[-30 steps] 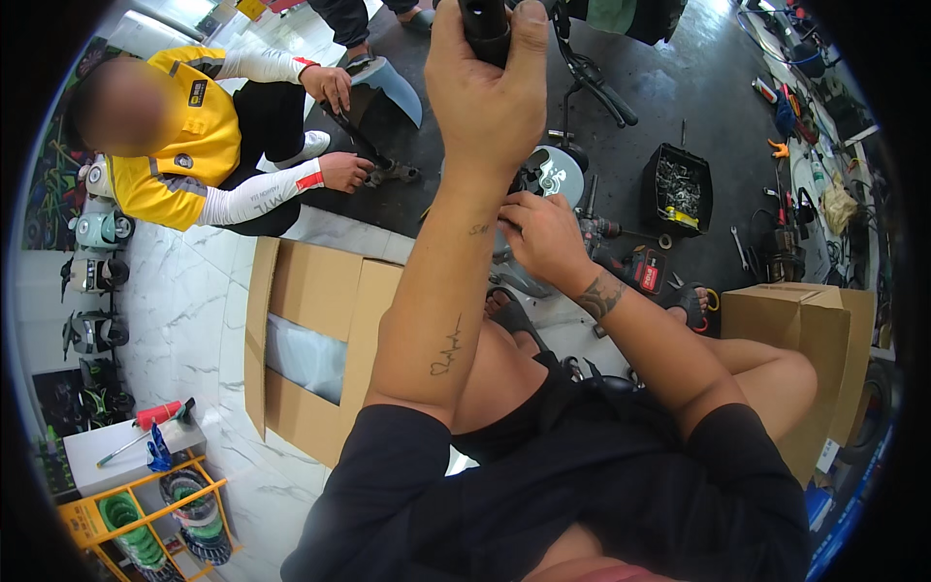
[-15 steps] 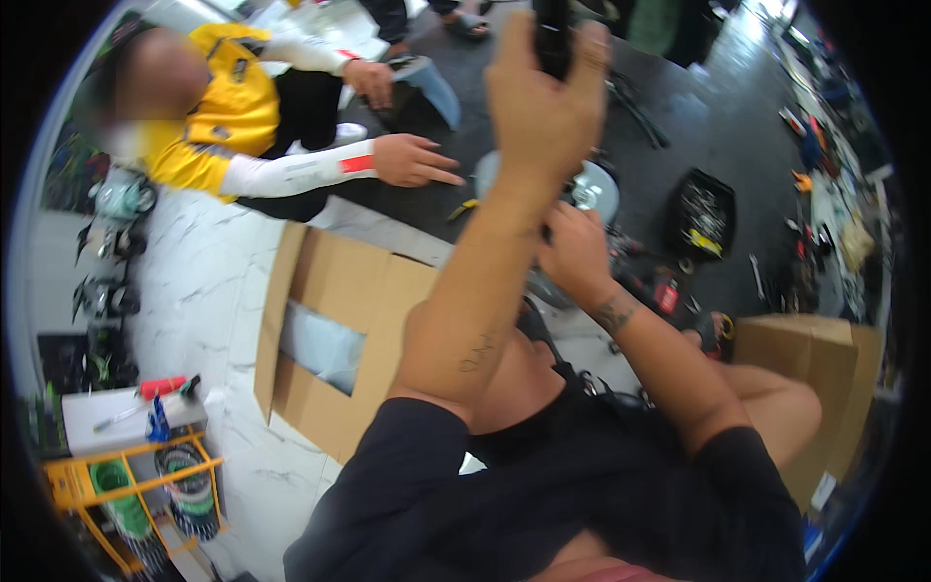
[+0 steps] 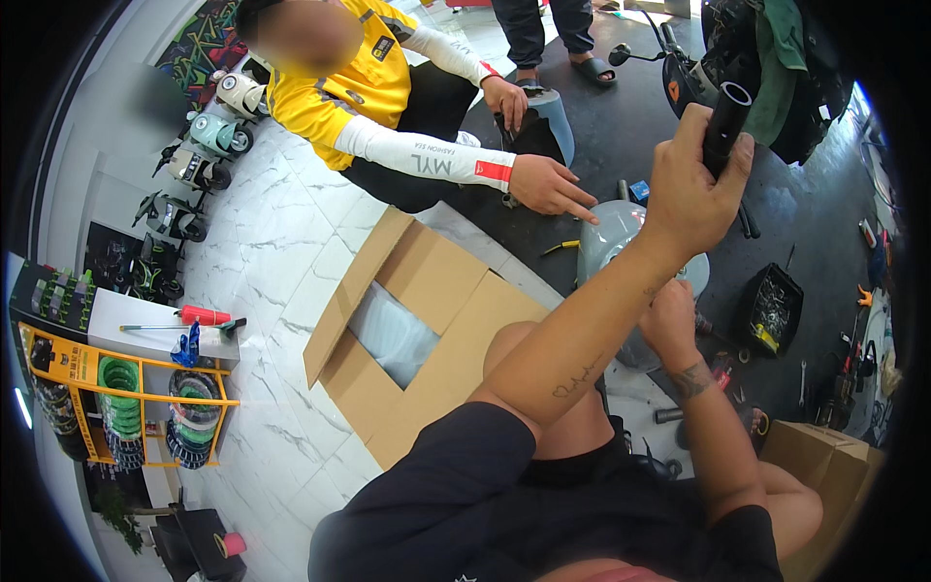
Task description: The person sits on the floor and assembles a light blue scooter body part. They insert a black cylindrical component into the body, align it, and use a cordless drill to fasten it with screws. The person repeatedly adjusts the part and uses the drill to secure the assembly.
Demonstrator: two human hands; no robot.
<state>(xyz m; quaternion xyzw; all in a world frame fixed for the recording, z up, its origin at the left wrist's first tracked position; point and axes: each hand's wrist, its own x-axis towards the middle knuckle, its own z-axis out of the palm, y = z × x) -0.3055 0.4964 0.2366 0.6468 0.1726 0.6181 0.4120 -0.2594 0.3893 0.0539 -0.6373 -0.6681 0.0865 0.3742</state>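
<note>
My left hand (image 3: pixel 693 194) is raised and wrapped round a black cylinder (image 3: pixel 725 126) with a pale ring at its upper end. Under my left forearm, a light-grey rounded shell (image 3: pixel 606 233) lies on the dark mat. My right hand (image 3: pixel 669 315) is closed at the shell's near side. Its fingertips are partly hidden behind my forearm, and I cannot make out what they grip. A co-worker's hand (image 3: pixel 553 187) stretches its fingers toward the shell's left edge. The co-worker's other hand (image 3: pixel 505 102) rests at a blue-grey and black curved panel (image 3: pixel 551 121).
An open cardboard box (image 3: pixel 446 373) with a wrapped pale item stands to the left. A black tray of small metal parts (image 3: pixel 771 308) and a wrench (image 3: pixel 802 383) lie to the right. A second box (image 3: pixel 824 466) stands near right. A scooter (image 3: pixel 693 73) is at the back.
The view has swung, so the scene sits further right and lower. My left hand now shows the cylinder's ringed end. My right hand stays at the shell, and the co-worker's fingers still point toward it.
</note>
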